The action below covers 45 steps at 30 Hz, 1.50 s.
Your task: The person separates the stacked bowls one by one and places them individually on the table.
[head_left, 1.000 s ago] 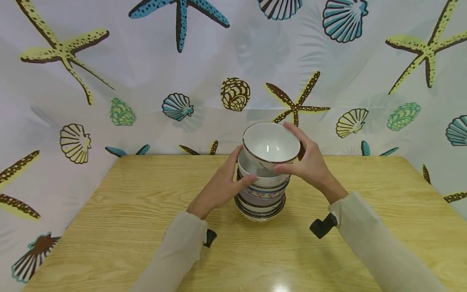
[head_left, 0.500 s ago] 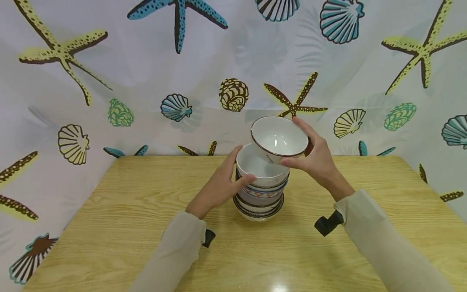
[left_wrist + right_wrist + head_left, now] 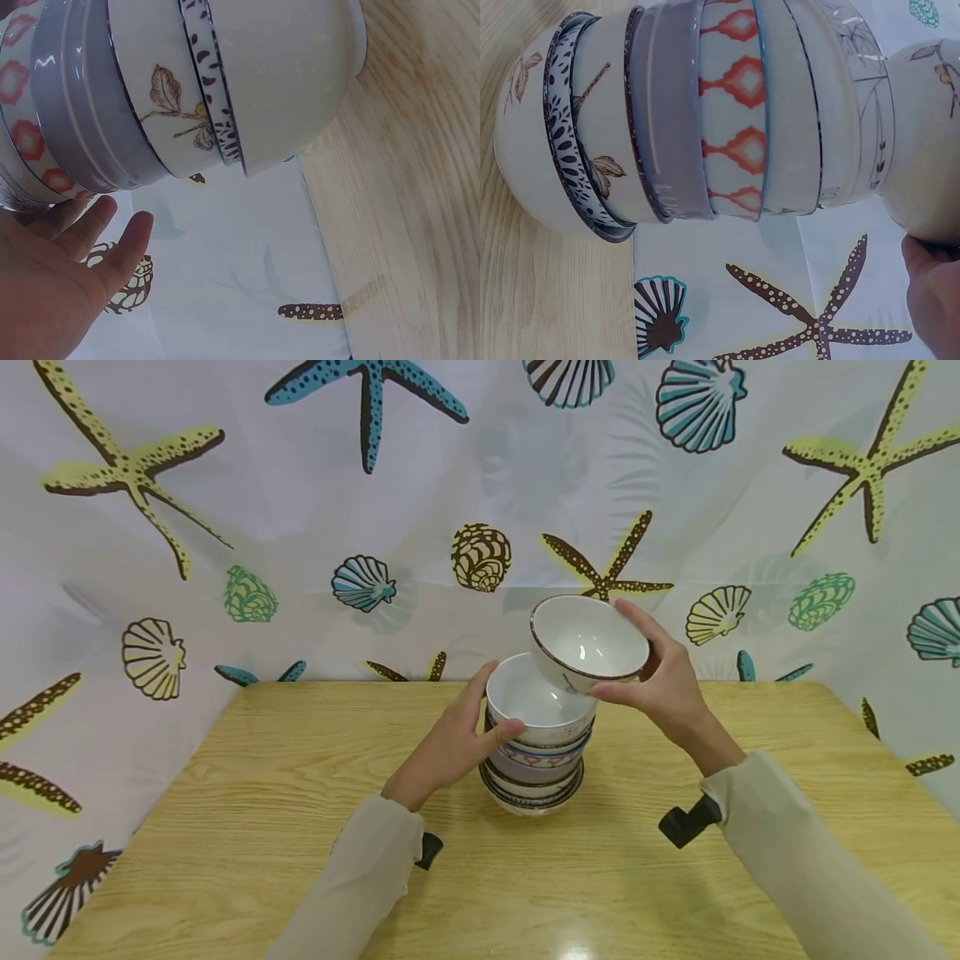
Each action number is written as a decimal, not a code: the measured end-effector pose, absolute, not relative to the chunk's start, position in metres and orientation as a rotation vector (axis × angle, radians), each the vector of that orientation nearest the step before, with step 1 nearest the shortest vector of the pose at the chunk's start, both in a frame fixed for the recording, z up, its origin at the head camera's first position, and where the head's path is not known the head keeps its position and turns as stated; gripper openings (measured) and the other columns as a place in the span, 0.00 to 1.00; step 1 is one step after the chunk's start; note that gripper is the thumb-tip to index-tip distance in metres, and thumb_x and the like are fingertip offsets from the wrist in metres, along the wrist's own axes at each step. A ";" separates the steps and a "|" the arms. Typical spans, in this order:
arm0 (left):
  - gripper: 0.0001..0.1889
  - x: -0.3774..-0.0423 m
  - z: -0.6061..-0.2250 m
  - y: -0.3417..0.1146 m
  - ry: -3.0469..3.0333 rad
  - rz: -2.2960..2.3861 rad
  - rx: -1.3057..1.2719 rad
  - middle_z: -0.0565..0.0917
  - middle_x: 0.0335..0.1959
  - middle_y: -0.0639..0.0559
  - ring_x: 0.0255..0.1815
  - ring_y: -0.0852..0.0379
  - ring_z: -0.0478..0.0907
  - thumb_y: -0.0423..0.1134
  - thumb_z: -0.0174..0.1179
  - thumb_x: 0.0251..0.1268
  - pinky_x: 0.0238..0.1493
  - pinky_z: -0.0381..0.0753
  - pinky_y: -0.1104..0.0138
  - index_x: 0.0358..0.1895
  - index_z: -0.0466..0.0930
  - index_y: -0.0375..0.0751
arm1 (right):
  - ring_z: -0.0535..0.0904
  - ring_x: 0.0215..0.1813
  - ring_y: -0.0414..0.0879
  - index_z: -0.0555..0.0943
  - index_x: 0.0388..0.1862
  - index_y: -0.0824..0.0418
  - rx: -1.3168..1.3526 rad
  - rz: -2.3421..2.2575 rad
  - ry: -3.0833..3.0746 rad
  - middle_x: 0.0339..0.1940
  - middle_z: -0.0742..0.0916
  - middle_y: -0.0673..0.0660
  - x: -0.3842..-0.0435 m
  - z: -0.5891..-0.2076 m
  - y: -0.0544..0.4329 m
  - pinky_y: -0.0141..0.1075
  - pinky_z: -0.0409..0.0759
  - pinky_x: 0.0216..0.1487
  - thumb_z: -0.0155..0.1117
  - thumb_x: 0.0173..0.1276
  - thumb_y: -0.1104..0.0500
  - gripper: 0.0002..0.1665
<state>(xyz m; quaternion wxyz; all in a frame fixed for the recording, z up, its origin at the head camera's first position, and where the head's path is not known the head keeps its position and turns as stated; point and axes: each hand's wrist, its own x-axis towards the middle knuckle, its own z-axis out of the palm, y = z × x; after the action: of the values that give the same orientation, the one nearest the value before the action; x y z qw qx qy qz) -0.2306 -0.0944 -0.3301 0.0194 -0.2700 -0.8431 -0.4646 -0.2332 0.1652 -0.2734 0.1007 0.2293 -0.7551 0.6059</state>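
A tall stack of bowls [image 3: 534, 774] stands on the table. Its top one is a white bowl [image 3: 522, 695], which my left hand [image 3: 453, 739] holds at the left side, thumb in front and fingers behind. Above and to the right, my right hand [image 3: 667, 693] grips another white bowl with a dark rim [image 3: 581, 639], thumb low on its near side and fingers along its far right. This bowl is tilted, and its lower left overlaps the stack's top bowl in the head view. A grey bowl [image 3: 667, 112] and a red-patterned bowl [image 3: 739, 112] sit mid-stack.
The light wood table [image 3: 300, 860] runs to a white cloth [image 3: 420, 635] printed with starfish and shells, which hangs behind it. A black wrist camera mount [image 3: 690, 821] hangs below the right cuff, another [image 3: 429, 850] below the left.
My right hand has lifted the dark-rimmed bowl up and to the right, away from over the stack's top bowl, whose inside now shows more. The left hand has stayed at the stack.
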 end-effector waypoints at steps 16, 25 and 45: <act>0.58 -0.232 -0.332 -0.092 -2.590 -1.452 -0.863 0.56 0.74 0.44 0.74 0.44 0.56 0.80 0.46 0.48 0.69 0.59 0.42 0.77 0.41 0.47 | 0.71 0.55 0.42 0.56 0.76 0.60 0.544 1.724 -2.222 0.69 0.66 0.65 -0.225 -0.278 0.198 0.21 0.79 0.44 0.69 0.53 0.74 0.53; 0.57 -0.231 -0.332 -0.092 -2.598 -1.430 -0.859 0.54 0.75 0.45 0.75 0.44 0.54 0.80 0.46 0.49 0.69 0.58 0.41 0.77 0.41 0.49 | 0.69 0.56 0.39 0.54 0.76 0.63 0.521 1.718 -2.212 0.70 0.63 0.66 -0.222 -0.288 0.215 0.19 0.77 0.45 0.69 0.55 0.72 0.52; 0.58 -0.228 -0.329 -0.091 -2.600 -1.450 -0.845 0.54 0.76 0.46 0.75 0.45 0.53 0.80 0.46 0.48 0.69 0.58 0.42 0.77 0.40 0.49 | 0.68 0.55 0.36 0.52 0.76 0.63 0.422 1.625 -2.315 0.71 0.63 0.68 -0.215 -0.332 0.234 0.15 0.73 0.47 0.71 0.54 0.71 0.55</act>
<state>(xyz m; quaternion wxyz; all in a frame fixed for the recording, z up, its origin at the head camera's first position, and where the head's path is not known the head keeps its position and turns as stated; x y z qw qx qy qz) -0.2285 -0.0913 -0.3293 0.0235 -0.2731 -0.8399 -0.4685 -0.2145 0.2344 -0.3316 0.1405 0.1462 -0.8015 0.5626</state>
